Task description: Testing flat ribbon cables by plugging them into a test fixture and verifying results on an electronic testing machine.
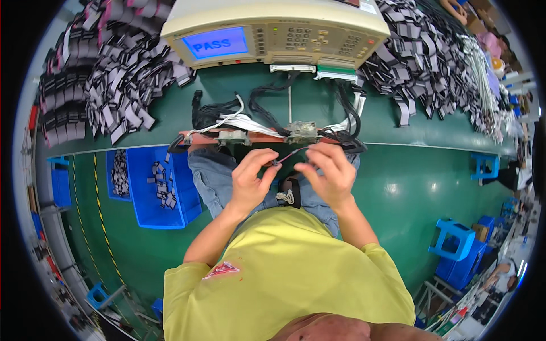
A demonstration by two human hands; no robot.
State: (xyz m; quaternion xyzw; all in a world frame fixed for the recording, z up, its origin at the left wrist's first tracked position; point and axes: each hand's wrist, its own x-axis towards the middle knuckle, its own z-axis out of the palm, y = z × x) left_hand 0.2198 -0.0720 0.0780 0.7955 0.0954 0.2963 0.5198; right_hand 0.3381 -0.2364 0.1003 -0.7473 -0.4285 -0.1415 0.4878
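A short flat ribbon cable (291, 154) is stretched between my hands, seen nearly edge-on. My left hand (253, 177) is closed, pinching the cable's dark left end between thumb and fingertips. The fingers of my right hand (331, 170) are curled at its other end, the thumb lower and a little apart; the exact grip there is partly hidden. Just beyond my hands, an orange-red strip (259, 138) along the table edge carries two connector fixtures. One fixture (303, 131) is directly beyond the cable; the other fixture (233, 137) is to its left.
A beige tester (296, 42) with a lit blue screen stands at the back, linked to the fixtures by black wires (273, 105). Piles of ribbon cables lie left (122, 91) and right (421, 62) on the green table. Blue bins (153, 204) and a blue stool (453, 238) are on the floor.
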